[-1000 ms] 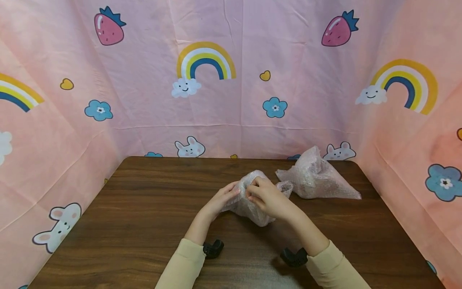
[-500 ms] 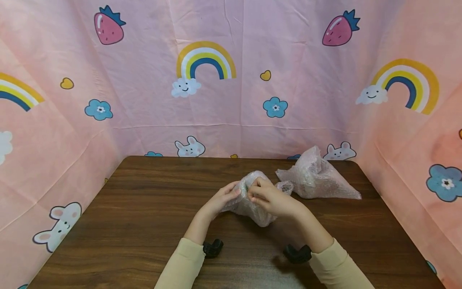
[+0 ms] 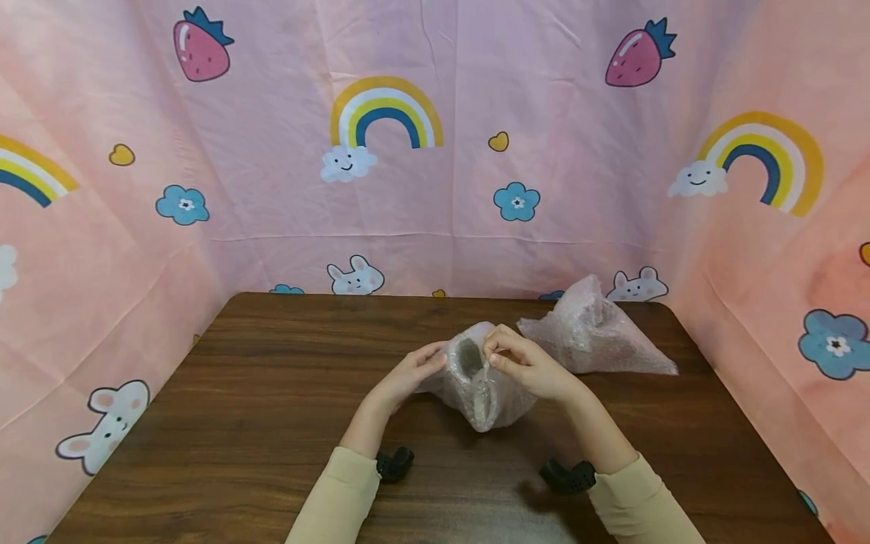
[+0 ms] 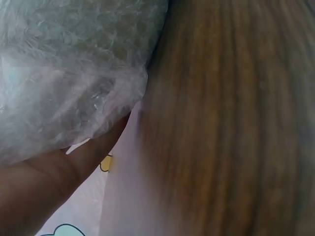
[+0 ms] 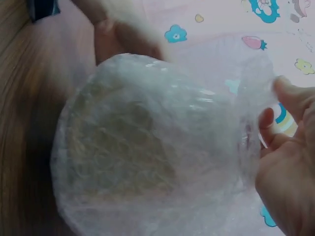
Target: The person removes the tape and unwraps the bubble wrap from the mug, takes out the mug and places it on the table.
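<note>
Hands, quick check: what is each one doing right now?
Left hand: holds the bubble wrap bag at its mouth.
Right hand: pinches the bag's opposite edge.

Bubble-wrap bundle (image 3: 479, 381) on table (image 3: 258, 393), left of bubble-wrap heap (image 3: 587, 336).

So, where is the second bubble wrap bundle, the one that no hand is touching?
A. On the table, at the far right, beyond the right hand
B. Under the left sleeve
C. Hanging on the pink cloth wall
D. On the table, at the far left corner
A: the loose bubble wrap bundle lies on the table at the far right, beyond the right hand, which pinches the other bubble wrap piece.
</note>
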`<state>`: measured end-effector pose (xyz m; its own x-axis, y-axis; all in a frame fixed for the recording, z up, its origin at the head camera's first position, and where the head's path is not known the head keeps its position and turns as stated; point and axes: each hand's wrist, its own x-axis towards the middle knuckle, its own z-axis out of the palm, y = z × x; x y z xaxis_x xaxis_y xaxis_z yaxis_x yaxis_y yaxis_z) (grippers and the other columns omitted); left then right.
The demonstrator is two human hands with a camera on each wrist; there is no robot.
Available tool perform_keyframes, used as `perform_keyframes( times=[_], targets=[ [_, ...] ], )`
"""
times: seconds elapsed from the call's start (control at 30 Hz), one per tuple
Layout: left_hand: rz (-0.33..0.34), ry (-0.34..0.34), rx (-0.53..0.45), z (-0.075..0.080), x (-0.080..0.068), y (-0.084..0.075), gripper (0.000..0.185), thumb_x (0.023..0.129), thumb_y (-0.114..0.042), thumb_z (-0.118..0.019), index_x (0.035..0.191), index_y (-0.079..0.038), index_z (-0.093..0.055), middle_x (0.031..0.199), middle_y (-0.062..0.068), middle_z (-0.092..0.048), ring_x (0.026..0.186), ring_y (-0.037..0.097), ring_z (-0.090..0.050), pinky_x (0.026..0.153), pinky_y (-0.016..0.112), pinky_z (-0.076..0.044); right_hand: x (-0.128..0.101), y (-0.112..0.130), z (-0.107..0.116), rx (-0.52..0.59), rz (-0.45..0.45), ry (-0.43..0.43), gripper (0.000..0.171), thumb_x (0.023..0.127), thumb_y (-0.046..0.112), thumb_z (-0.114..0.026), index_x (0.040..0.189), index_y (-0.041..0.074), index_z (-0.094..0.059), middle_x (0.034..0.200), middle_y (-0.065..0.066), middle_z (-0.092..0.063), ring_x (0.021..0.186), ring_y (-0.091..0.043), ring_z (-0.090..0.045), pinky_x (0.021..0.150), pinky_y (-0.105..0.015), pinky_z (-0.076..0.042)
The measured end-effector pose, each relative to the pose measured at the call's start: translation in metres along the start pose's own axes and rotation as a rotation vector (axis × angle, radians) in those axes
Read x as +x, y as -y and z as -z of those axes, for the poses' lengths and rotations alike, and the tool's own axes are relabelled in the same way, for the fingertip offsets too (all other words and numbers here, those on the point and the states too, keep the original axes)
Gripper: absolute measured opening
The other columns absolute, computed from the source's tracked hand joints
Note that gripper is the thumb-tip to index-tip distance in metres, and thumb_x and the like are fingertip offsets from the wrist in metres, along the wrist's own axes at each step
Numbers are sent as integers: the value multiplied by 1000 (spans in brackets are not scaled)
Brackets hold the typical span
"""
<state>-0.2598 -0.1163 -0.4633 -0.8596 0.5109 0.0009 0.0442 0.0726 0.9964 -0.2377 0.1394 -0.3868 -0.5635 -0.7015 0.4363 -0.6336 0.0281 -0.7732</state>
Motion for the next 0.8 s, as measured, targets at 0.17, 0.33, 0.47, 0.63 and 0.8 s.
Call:
perform_keyframes(
  times=[0.17, 0.33, 0.47, 0.63, 0.8],
  targets=[
    [5, -27, 59, 3, -1, -3, 43, 100, -31, -53, 139, -12, -49, 136, 9, -49, 127, 28, -43, 101, 47, -37, 0, -8, -2, 28, -1, -70, 11, 97, -7, -47, 89, 0, -51, 95, -14, -45, 99, -21, -42, 83, -35, -40],
    [1, -41, 107, 6, -5, -11, 39, 99, -26, -55, 135, -11, -52, 124, 8, -55, 118, 27, -49, 95, 46, -41, -1, -13, -2, 88, 0, -127, 11, 97, -5, -47, 93, 2, -53, 100, -14, -46, 102, -23, -41, 77, -33, -39],
    [-24, -80, 136, 5, -4, -9, 38, 97, -29, -59, 131, -12, -56, 121, 7, -57, 114, 26, -51, 93, 45, -43, -1, -16, -1, 133, 8, -175, 9, 98, -5, -46, 94, 1, -51, 101, -18, -46, 101, -23, -42, 83, -31, -39],
    [-37, -110, 131, 5, -5, -10, 35, 96, -27, -61, 126, -10, -59, 121, 8, -59, 115, 27, -51, 92, 46, -43, 0, -21, -3, 198, 55, -250, 7, 99, -4, -45, 93, -3, -49, 101, -14, -46, 102, -19, -43, 85, -28, -39],
    [-50, -110, 104, 7, -5, -9, 33, 96, -19, -61, 126, -7, -58, 121, 8, -59, 114, 26, -52, 92, 44, -43, -1, -24, -8, 315, 69, -323, 11, 100, -3, -42, 94, 1, -50, 108, -4, -48, 106, -15, -43, 87, -25, -39]
  ],
)
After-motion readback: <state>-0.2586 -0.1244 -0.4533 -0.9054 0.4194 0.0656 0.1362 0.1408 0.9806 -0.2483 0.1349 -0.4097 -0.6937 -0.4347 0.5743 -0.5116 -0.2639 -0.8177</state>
